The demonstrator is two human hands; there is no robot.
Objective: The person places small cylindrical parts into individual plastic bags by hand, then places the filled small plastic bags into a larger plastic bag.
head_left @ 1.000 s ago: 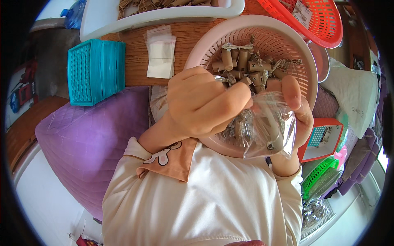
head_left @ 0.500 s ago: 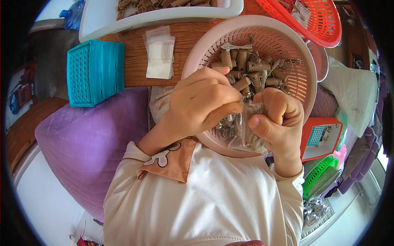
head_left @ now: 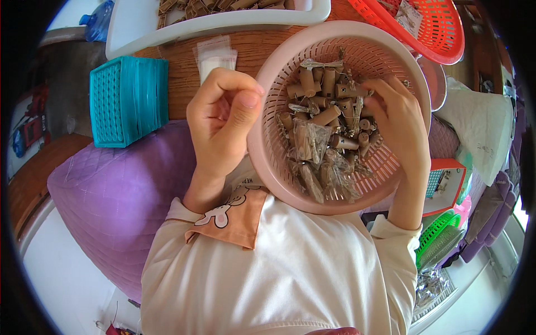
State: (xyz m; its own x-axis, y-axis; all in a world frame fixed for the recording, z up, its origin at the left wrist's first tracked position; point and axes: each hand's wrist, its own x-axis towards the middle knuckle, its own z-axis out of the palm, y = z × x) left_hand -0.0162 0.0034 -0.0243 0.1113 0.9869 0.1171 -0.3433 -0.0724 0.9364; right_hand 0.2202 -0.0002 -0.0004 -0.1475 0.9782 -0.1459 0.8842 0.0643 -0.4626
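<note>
While the pink basket (head_left: 262,139) is sitting on the person's lap against the wooden table (head_left: 178,67), the right hand (head_left: 399,120) is reaching inside it, fingers curled down onto the little brown cork pieces (head_left: 324,97). I cannot tell if it is pinching one. The left hand (head_left: 220,120) is hovering just beside the basket's rim, fingers curled loosely, holding nothing. A teal basket (head_left: 128,100) is standing farther left.
</note>
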